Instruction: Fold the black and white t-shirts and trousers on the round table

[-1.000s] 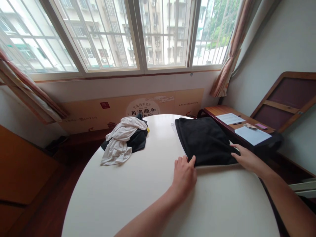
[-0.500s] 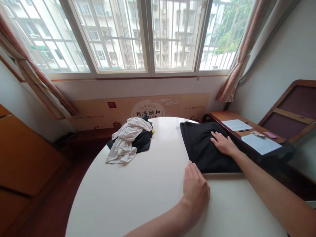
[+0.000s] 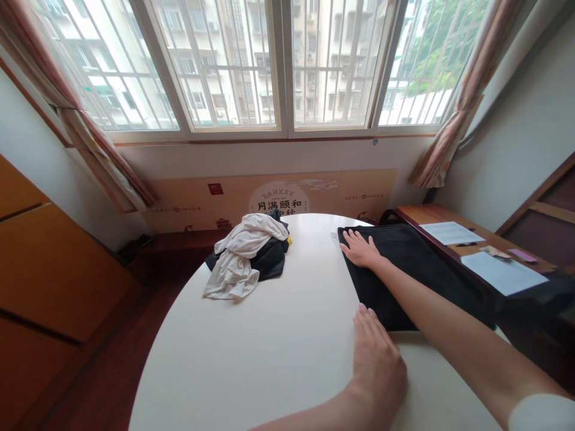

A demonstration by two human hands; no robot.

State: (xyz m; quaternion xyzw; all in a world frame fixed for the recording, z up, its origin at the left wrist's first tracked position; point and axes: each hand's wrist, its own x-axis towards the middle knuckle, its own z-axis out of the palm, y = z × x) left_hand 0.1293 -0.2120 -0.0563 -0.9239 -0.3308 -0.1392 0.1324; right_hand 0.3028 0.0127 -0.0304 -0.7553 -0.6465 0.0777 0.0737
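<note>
A folded black cloth garment (image 3: 404,257) lies flat on the right part of the white round table (image 3: 251,353). My right hand (image 3: 362,248) rests palm down on its far left corner, fingers spread. At the garment's near left corner is my left hand (image 3: 380,356), fingers stretched out close together and the tips touching the edge; its thumb is hidden. A bit of white fabric (image 3: 335,238) shows beside the far left corner. Farther left sits a crumpled pile, a light grey garment (image 3: 242,239) over a black one (image 3: 272,258).
To the right stands a wooden side table (image 3: 413,214) with sheets of paper (image 3: 503,272), a pen (image 3: 466,244) and a pink slip (image 3: 522,255). Behind are a printed board (image 3: 323,185) and a barred window. An orange-brown cabinet (image 3: 36,287) is on the left.
My right hand has slid left across the black garment from its middle to its far left corner. My left hand remains at the near corner. The view has turned slightly left.
</note>
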